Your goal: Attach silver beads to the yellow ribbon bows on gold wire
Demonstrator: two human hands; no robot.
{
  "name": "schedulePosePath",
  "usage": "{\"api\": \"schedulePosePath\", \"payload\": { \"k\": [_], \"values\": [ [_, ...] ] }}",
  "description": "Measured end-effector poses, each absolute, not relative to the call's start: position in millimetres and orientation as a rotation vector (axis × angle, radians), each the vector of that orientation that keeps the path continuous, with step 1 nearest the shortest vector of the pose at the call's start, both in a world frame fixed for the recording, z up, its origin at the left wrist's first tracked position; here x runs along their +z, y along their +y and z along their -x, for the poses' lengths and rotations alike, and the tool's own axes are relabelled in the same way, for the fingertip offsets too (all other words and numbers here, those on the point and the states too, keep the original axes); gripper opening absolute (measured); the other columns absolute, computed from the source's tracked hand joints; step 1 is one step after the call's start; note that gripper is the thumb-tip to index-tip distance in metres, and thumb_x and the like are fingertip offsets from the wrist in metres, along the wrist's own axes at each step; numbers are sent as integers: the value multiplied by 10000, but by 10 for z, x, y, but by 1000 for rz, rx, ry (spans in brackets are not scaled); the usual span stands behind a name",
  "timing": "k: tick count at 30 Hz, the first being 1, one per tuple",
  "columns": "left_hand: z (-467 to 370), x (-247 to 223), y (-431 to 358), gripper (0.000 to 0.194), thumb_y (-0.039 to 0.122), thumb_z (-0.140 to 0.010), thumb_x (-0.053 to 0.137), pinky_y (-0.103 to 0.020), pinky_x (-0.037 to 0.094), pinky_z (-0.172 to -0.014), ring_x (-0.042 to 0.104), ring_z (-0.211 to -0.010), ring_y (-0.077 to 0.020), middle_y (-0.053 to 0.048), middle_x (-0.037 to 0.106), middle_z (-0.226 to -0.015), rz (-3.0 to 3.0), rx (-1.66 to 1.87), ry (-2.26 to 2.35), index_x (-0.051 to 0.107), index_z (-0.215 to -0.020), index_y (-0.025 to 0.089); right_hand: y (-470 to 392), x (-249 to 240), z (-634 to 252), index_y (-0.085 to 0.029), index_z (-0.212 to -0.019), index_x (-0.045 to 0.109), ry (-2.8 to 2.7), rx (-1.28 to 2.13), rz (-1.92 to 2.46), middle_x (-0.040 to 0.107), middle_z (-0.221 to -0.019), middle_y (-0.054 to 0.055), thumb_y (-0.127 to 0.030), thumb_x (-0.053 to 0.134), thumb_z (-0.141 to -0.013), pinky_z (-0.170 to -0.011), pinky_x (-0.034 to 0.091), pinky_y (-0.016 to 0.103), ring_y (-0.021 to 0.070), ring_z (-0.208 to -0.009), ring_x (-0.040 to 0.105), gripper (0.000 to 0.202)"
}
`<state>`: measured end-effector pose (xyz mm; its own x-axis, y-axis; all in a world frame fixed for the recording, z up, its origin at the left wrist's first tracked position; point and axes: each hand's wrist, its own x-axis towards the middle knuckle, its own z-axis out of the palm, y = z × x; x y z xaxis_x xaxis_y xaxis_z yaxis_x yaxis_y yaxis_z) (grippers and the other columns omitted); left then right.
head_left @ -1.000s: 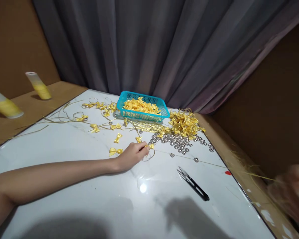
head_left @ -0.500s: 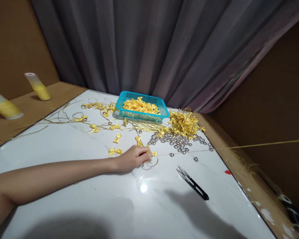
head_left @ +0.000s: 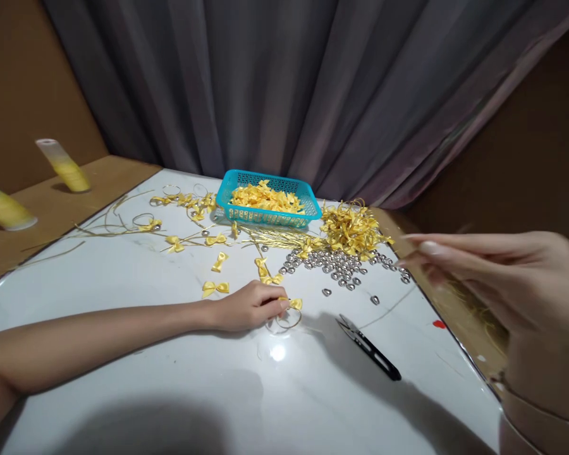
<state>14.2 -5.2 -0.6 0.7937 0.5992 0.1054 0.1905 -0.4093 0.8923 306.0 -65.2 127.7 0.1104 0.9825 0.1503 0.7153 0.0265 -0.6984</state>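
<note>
Grey curtain [head_left: 246, 88] is hanging behind; white counter [head_left: 313, 398] is carrying everything else. Blue basket [head_left: 270, 219] is standing at the far side w/ loose bows inside.

R hand [head_left: 526, 278] is hovering over the counter's R edge, thumb & fingertips approx. together; can't tell if they're gripping any cord. L hand [head_left: 251, 306] is resting on the counter, thumb & finger closed, pinching one end of a yellow bow [head_left: 295, 304], which is sitting nearer than the basket. If L's pinch is slackening, a pull could be dragging the bow loose or skewing it.

Bow pile [head_left: 351, 227] is lying R of the basket, gold cords [head_left: 279, 239] beside it; overlapping strands could be tangling. Snips [head_left: 372, 351] are lying btwn the hands, tips pointing L; risk = a careless sweep nicking skin or cord.

Thin loop [head_left: 299, 319] is showing by the bow. Tiny silver beads [head_left: 336, 262] are lying unboxed, so a brushing sleeve could be scattering them.
</note>
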Motion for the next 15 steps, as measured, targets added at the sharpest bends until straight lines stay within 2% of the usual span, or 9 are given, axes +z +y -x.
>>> {"api": "schedulePosePath", "payload": {
  "k": [2,4,6,10,15],
  "values": [
    [-143,-15,-52,285,282,-892,370,-233,354,-574,449,-574,-108,14,494,-601,-2002,501,593,484,-657,168,-486,1309,-2666,-160,-856,710,-1769,699,1723,606,-547,51,-404,651,-753,-490,413,296,170,-595,581,272],
    [-147,-19,-57,292,284,-901,353,-235,352,-574,446,-579,-109,12,489,-609,-2052,496,592,476,-662,170,-417,1232,-2456,-159,-783,657,-1916,987,1652,628,-561,39,-356,626,-757,-440,400,264,128,-488,539,201],
    [-154,-21,-69,300,275,-912,335,-240,343,-575,430,-581,-111,12,468,-611,-2139,502,577,456,-658,172,-404,1097,-2383,-159,-751,603,-2047,1107,1598,658,-611,40,-283,574,-784,-418,386,236,99,-443,515,132],
    [-166,-34,-96,298,246,-928,314,-251,332,-585,406,-595,-119,13,434,-616,-2297,546,532,408,-653,180,-424,877,-2352,-154,-695,643,-2346,827,1551,647,-595,14,-119,537,-757,-483,370,218,91,-492,525,127],
    [-163,-63,-112,280,216,-937,302,-258,346,-605,411,-610,-126,4,438,-634,-2389,557,509,399,-677,183,-460,769,-2293,-163,-724,701,-2504,616,1419,637,-586,18,-91,498,-779,-510,322,233,87,-481,490,222]
  ]
}}
